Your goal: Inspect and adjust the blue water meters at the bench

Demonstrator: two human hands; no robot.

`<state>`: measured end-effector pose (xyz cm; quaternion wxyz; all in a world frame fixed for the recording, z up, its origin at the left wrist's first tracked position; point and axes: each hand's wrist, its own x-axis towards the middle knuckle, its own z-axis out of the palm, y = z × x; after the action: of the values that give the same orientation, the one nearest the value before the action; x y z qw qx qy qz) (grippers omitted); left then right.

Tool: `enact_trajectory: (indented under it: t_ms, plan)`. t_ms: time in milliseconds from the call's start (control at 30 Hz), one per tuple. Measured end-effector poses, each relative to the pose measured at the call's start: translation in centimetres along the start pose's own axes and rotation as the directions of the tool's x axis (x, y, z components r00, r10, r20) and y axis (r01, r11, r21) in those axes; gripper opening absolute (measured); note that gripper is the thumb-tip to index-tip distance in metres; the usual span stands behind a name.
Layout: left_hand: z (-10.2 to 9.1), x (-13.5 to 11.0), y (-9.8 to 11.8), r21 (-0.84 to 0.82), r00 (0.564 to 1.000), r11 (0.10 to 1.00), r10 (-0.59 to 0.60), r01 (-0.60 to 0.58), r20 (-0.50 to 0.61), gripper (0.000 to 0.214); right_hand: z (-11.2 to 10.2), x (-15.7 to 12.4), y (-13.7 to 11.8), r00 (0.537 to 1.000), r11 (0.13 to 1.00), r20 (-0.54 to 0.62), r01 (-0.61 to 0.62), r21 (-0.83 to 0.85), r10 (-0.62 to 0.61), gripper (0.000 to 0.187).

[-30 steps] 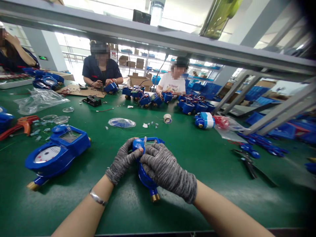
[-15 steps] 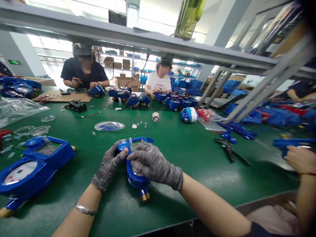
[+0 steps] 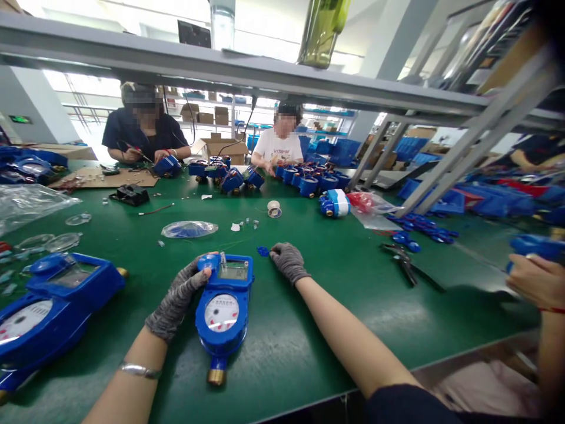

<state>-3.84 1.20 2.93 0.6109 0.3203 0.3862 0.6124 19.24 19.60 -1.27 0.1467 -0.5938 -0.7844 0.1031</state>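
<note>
A blue water meter (image 3: 242,321) with a lit-grey display window, a round white dial and a brass end lies in front of me. My left hand (image 3: 179,294), in a grey knit glove with bare fingertips, grips its upper left side at the round blue cap. A small clear piece (image 3: 223,259) stands up beside that cap. My right hand (image 3: 289,262), gloved the same way, has come down on the table with curled fingers. Its fingertips touch or nearly touch a little cluster of small blue parts (image 3: 263,251); what they pinch, if anything, is hidden.
Another blue meter (image 3: 83,303) lies at left. A bagged blue item (image 3: 189,229), a wire spool (image 3: 274,208) and black-handled pliers (image 3: 404,265) lie farther out. A metal shelf (image 3: 265,73) crosses above. Two people sit opposite; another person's hand (image 3: 536,280) works at right.
My right hand has left the meter and moved right and away to the small blue parts, uncovering dial and display. The meter sits slightly left in view, with my left hand still on it.
</note>
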Motion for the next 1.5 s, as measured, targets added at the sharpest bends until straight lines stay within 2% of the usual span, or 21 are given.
enact_trajectory:
  t_ms: [100,233,367,533,667,800,1000,1133,1267,1333,1500]
  plan:
    - [0.1,-0.1,-0.2,0.024,1.000,1.000,0.020,-0.020,0.001,0.053,0.0,0.2,-0.4,1.000,0.999,-0.003,0.005,-0.034,-0.005,0.024]
    - [0.0,0.0,-0.2,0.013,0.999,1.000,-0.023,0.022,0.032,0.052,0.0,-0.4,-0.2,1.000,0.997,-0.011,0.016,-0.077,-0.017,0.025]
    - [0.3,-0.1,0.0,0.027,0.999,1.000,-0.005,0.004,0.037,0.047,-0.3,-1.5,0.1,0.997,0.991,0.013,0.083,-0.107,-0.082,0.025]
    - [1.1,-1.4,1.4,0.156,0.999,0.987,-0.047,0.043,0.021,0.052,-0.8,-2.1,0.1,0.986,0.982,0.062,0.162,-0.094,-0.156,0.024]
    - [2.0,-2.5,2.5,0.220,0.992,0.969,-0.121,0.110,0.035,0.065,-0.8,-1.9,0.5,0.990,0.990,0.068,0.128,-0.054,-0.124,0.023]
    - [2.5,-2.5,2.5,0.202,0.989,0.973,-0.130,0.114,0.066,0.060,-0.5,-1.4,0.9,0.994,0.996,0.067,0.091,-0.003,-0.091,0.023]
    - [2.1,-2.2,1.9,0.135,0.984,0.980,-0.159,0.148,0.075,0.059,-0.9,-1.2,0.9,0.989,0.992,0.100,0.098,0.074,-0.105,0.018]
    - [2.1,-2.3,2.0,0.101,0.979,0.980,-0.182,0.173,0.092,0.057,-2.1,-3.3,0.2,0.979,0.965,0.083,0.164,0.204,-0.184,0.019]
    - [2.5,-2.3,2.2,0.088,0.981,0.981,-0.178,0.171,0.076,0.056,-3.5,-6.5,-1.3,0.936,0.852,0.039,0.301,0.429,-0.350,0.013]
    - [2.6,-2.2,2.2,0.099,0.983,0.982,-0.170,0.163,0.067,0.056,-3.9,-7.6,-2.3,0.927,0.843,0.022,0.332,0.423,-0.375,0.012]
    - [2.3,-2.1,2.0,0.104,0.983,0.981,-0.170,0.162,0.071,0.057,-4.6,-8.3,-4.1,0.931,0.893,0.008,0.348,0.284,-0.365,0.009]
